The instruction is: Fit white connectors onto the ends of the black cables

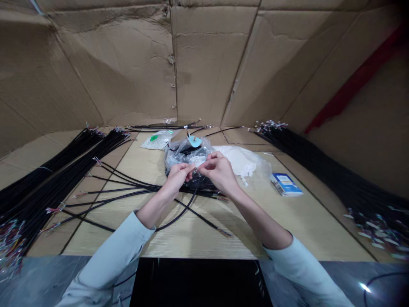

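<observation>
Held cable: we see one black cable (pixel 193 197) curving up off the table (pixel 204 245), its tip right at the fingertips, between the two hands; tip detail too small for us to read.
Left hand: (pixel 179 174) thumb and fingers pinched together at the cable tip, on its left side; cable drops away below and passes under the left forearm.
Right hand: (pixel 220 171) thumb and fingers pinched too, on the tip's right side, fingertips just beside the left hand's; we can't make out which strand each one grips.
Clear bag: (pixel 170 161) crumpled plastic, dark contents, just beyond both hands; light-blue piece (pixel 194 141) on top.
Packet: (pixel 161 139) green sticker, beyond the left hand, beside the clear bag.
White bag: (pixel 238 157) beyond and right of the right hand; small white pieces (pixel 248 170) at its near edge.
Blue box: (pixel 286 185) lying flat, well right of the right hand.
Loose cables: (pixel 128 186) fanned across the table left of the hands, stripped coloured ends mostly leftward; one end sits nearer us, below the right hand.
Bundles: we count two thick black ones at left, one at right (pixel 322 166).
Backdrop: cardboard (pixel 204 64) behind everything.
</observation>
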